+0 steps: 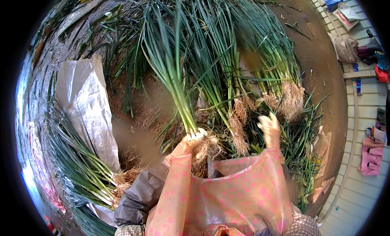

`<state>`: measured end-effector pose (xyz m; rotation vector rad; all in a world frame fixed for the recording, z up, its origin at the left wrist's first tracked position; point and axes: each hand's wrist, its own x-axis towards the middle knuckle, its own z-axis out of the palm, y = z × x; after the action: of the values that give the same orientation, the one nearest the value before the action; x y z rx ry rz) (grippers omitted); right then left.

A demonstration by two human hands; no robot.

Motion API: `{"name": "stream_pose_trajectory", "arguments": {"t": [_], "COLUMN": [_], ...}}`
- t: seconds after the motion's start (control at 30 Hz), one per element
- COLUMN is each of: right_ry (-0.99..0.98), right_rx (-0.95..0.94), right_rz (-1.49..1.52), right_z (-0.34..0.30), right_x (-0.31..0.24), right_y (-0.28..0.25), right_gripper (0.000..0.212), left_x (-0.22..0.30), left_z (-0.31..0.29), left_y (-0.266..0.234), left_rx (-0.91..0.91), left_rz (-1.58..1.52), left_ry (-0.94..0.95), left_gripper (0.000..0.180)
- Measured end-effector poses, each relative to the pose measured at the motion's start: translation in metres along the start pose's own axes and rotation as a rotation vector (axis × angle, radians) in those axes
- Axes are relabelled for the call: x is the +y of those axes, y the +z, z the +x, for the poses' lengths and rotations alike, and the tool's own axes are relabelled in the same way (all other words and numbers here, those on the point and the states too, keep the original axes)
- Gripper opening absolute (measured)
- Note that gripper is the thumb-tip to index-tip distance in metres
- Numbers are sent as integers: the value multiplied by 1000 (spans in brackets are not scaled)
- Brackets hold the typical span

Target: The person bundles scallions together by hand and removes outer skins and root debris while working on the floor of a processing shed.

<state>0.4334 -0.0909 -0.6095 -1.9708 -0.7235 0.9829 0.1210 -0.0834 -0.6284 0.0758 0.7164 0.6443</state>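
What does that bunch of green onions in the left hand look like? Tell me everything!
The bunch of green onions has long, thin, dark green leaves fanning up and away, pale green-white stalks lower down, and a tangle of tan, stringy roots at the bottom. It stands nearly upright, tilted slightly left. The gloved left hand grips it just above the roots. It rises in front of the pile of green onions lying on the ground.

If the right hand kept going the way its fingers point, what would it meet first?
Most likely the pale root clump of the green onion bundle lying just beyond the gloved right hand. Depth is hard to judge in this fisheye view, so it might pass just over loose leaves first.
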Motion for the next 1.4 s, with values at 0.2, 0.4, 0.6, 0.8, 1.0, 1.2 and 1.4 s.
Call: {"name": "stream_pose_trajectory", "arguments": {"t": [0.2,0.4,0.6,0.8,1.0,1.2,1.4], "right_ry": [-139,-202,-459,-521,-259,-502,-982], "right_rx": [-151,132,278,-175,-361,-103,44], "right_rz": [-182,115,-821,-1289,-715,-418,-830], "right_z": [92,150,66,41,34,62,29], "right_x": [28,-81,-60,9,-67,-40,-20], "right_y": [95,3,21,127,131,148,153], "right_gripper": [52,67,35,47,47,42,28], "left_x": [-10,16,-14,-7,5,8,-7], "left_z": [13,8,21,21,10,25,32], "left_y": [-9,-11,-24,9,13,65,50], "left_rx": [60,46,476,318,139,151,216], "left_rz": [22,214,266,221,-13,129,-23], "left_ry": [27,123,-41,-155,120,-39,105], "left_gripper": [35,22,26,23,18,20,10]}}
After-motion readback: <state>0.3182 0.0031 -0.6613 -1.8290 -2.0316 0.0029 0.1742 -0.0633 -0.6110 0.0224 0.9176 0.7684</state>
